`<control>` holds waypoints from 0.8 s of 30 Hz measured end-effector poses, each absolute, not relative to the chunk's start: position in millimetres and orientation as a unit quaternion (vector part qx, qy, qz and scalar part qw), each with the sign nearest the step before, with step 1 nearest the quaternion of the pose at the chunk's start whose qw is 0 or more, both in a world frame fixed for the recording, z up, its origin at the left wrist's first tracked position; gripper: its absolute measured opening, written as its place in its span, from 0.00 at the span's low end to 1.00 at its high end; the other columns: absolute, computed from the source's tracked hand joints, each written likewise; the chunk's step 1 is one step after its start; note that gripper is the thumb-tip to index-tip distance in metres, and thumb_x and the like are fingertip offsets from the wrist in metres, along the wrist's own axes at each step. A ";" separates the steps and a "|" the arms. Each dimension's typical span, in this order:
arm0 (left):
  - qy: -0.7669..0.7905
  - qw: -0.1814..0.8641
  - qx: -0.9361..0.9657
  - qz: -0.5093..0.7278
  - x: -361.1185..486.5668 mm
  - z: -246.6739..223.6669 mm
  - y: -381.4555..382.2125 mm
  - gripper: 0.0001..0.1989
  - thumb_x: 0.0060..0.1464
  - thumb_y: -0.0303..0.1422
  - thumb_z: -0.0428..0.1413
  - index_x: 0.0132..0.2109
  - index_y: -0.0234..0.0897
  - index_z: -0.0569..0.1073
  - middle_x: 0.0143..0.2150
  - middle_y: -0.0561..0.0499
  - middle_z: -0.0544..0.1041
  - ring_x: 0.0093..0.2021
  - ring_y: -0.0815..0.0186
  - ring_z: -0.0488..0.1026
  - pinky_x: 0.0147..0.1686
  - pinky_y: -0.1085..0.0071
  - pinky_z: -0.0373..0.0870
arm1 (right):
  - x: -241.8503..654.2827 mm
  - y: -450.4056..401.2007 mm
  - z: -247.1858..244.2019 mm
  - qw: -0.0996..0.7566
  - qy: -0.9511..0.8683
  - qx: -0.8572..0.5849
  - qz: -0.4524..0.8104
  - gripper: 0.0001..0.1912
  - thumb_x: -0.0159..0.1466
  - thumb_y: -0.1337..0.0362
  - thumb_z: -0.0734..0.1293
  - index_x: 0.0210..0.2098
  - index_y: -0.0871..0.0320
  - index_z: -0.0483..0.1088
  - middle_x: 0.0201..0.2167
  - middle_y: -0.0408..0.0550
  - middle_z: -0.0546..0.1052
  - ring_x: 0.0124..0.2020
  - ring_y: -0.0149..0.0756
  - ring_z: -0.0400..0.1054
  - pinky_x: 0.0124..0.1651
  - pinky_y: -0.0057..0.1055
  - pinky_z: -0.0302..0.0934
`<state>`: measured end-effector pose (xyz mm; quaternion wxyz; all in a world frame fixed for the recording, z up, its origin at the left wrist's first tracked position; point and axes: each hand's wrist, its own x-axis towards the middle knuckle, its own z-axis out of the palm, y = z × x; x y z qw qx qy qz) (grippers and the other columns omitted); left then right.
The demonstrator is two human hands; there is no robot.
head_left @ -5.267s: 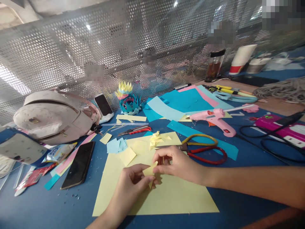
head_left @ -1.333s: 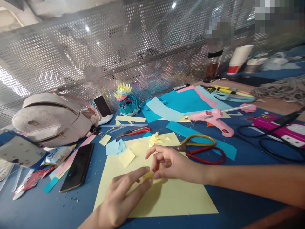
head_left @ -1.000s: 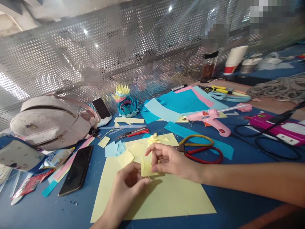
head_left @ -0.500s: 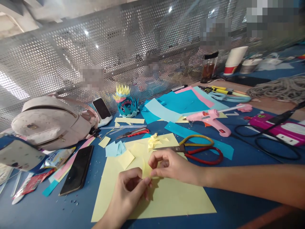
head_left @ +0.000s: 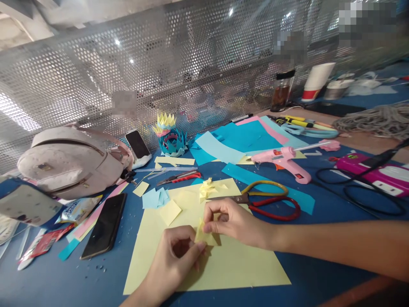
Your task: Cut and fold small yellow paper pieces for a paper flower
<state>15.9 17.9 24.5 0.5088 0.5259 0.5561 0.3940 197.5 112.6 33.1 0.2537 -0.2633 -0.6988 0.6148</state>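
Note:
Between my two hands is a small yellow paper piece (head_left: pixel 204 236), partly folded. My left hand (head_left: pixel 179 251) pinches its lower left edge between thumb and fingers. My right hand (head_left: pixel 228 221) pinches it at the top, fingers curled. Both hands are over a large yellow paper sheet (head_left: pixel 249 268) lying flat. Just beyond my right hand are folded yellow paper points (head_left: pixel 208 188) and scissors (head_left: pixel 271 200) with yellow and red handles. Loose yellow squares (head_left: pixel 170 212) and light blue squares (head_left: pixel 155 198) lie at the sheet's upper left.
A blue and yellow paper lotus (head_left: pixel 172 140) stands by the perforated metal screen (head_left: pixel 143 64). To the right are a pink glue gun (head_left: pixel 287 162) and a magenta power strip (head_left: pixel 370 172) with black cable. At left lie a phone (head_left: pixel 105 226), a backpack (head_left: pixel 73 162) and a red-handled cutter (head_left: pixel 183 177).
The small yellow paper has turned and now shows a wider, pointed shape. My right hand's fingers have shifted on it, while the left keeps its pinch.

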 end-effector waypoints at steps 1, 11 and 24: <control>0.556 0.510 0.526 0.392 15.6 23.5 18.5 0.28 0.54 0.55 0.62 0.25 0.33 0.70 0.18 0.53 0.68 0.19 0.73 0.61 0.21 0.78 0.56 | 197.1 112.5 33.1 0.260 -0.698 -0.264 0.613 0.20 0.57 0.50 0.77 0.27 0.60 0.70 0.26 0.41 0.69 0.27 0.28 0.59 0.29 0.25 0.51; 0.551 0.528 0.542 0.351 14.0 22.1 19.3 0.25 0.57 0.50 0.61 0.25 0.33 0.69 0.19 0.53 0.68 0.20 0.74 0.61 0.20 0.79 0.53 | 196.3 112.2 35.1 0.269 -0.684 -0.267 0.624 0.21 0.58 0.48 0.76 0.27 0.59 0.71 0.27 0.42 0.72 0.31 0.31 0.64 0.34 0.27 0.57; 0.544 0.544 0.544 0.336 13.0 25.9 21.3 0.26 0.55 0.49 0.61 0.22 0.36 0.62 0.21 0.53 0.68 0.21 0.74 0.60 0.21 0.78 0.52 | 197.6 116.2 35.0 0.282 -0.653 -0.272 0.648 0.24 0.58 0.44 0.74 0.28 0.59 0.68 0.26 0.43 0.73 0.26 0.29 0.63 0.28 0.26 0.55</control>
